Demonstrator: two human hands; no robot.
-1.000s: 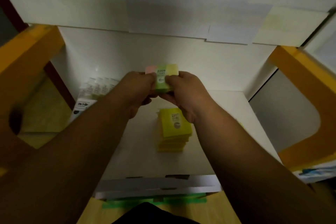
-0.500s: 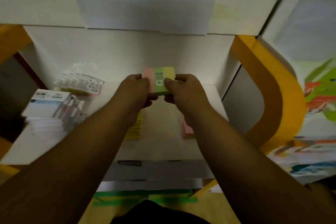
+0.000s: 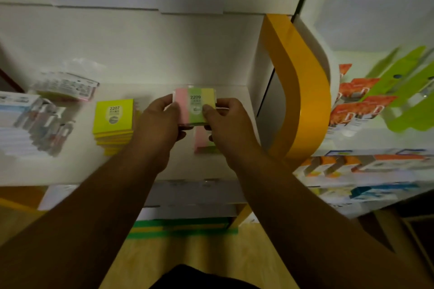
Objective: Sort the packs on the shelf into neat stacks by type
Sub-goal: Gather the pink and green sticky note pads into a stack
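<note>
A striped pink, green and yellow pack [image 3: 192,105] marked 2209 is held above the white shelf [image 3: 77,166]. My left hand [image 3: 157,122] pinches its left side and my right hand [image 3: 225,122] pinches its right side. Directly below it lies a stack of the same striped packs [image 3: 201,141], mostly hidden by my hands. To the left stands a stack of yellow packs [image 3: 114,124] marked 2207.
A clear-wrapped bundle [image 3: 67,87] lies at the back left and white boxed packs [image 3: 28,122] sit at the far left. An orange upright [image 3: 303,91] closes the shelf on the right; beyond it are orange and green goods [image 3: 375,105].
The view has swung right and the shelf's right part has come into sight. Both hands kept the striped pack and carried it over the striped stack, right of the yellow stack.
</note>
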